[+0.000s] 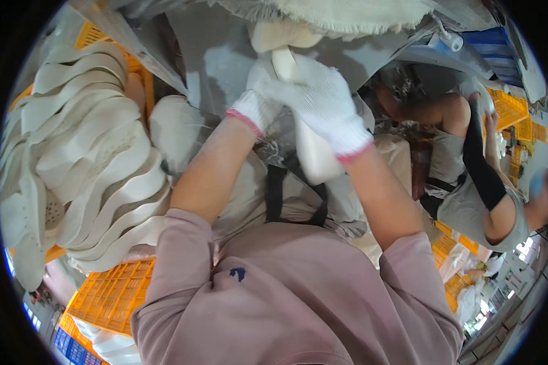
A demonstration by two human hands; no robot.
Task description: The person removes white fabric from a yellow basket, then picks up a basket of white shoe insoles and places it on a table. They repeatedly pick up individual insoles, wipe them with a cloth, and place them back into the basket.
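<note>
Nearest the camera is the wearer's mauve shirt (292,286), with the forearms reaching up past it. Beyond it, a white sole (315,152) is held upright at the centre, its wide lower end free and its upper part covered by the grip. Left hand (266,85) and right hand (323,94) are together, clamped on the sole, the right crossing over it; most fingertips are hidden. Handling: the sole appears to be light moulded foam, springy rather than rigid, and probably unlikely to break, though a thin edge could dent. Its smooth face may slide under knit gloves (341,121). Hold it by the side edges near the middle, one hand to each part of its length, leaving the broad faces clear. Just above the hands hangs a fringed white cloth (353,18), in front of a grey housing (216,67). At left, more white soles lie overlapped in a tall stack (97,146), some with small holes, near an orange crate (119,295). At right, a co-worker (508,210) with a black sleeve (481,164) sits or bends well apart; which cannot be told.
</note>
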